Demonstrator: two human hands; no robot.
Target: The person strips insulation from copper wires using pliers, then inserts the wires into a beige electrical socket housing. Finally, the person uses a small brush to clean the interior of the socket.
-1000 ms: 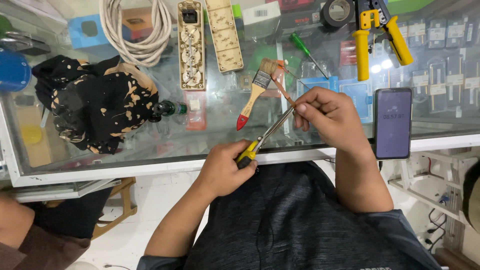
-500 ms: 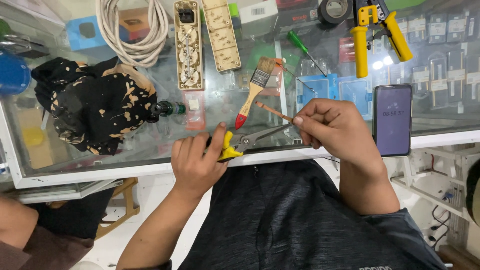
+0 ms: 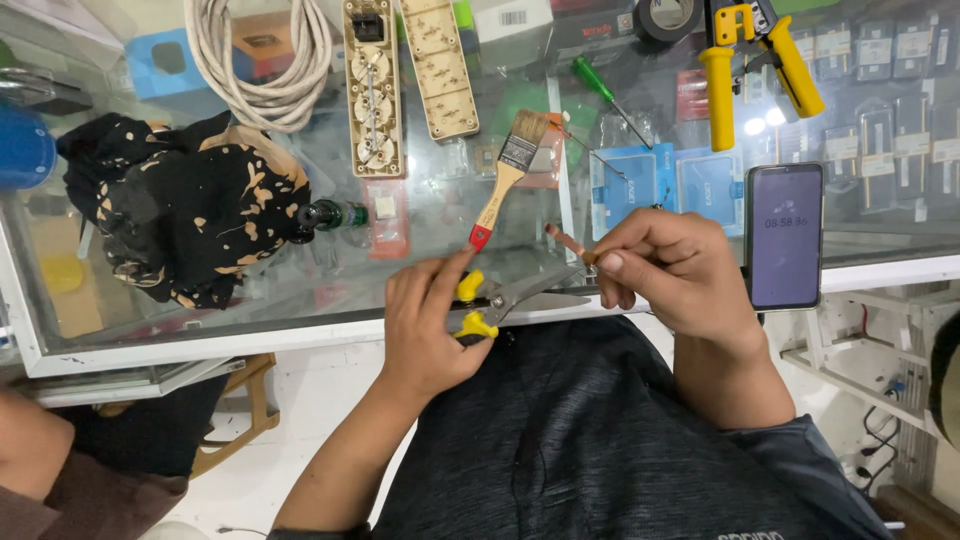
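Note:
My left hand (image 3: 425,325) grips the yellow handles of a pair of scissors-like snips (image 3: 510,298), blades open and pointing right along the front edge of the glass counter (image 3: 300,290). My right hand (image 3: 665,270) pinches a short copper-coloured wire (image 3: 566,243) between thumb and fingers, its free end sticking up-left just above the blades. A small paintbrush (image 3: 505,175) with a wooden handle and red tip lies on the glass just beyond both hands.
On the counter lie a black spotted cloth (image 3: 190,215), a coiled white cable (image 3: 265,55), two beige power strips (image 3: 375,85), a green screwdriver (image 3: 610,100), yellow crimping pliers (image 3: 755,60), black tape (image 3: 672,15) and a phone (image 3: 785,235). Another person's arm (image 3: 40,470) shows at bottom left.
My left hand has shifted from the tool's end to its yellow handles and the blades have opened. My right hand moved right, keeping the copper wire near the blades.

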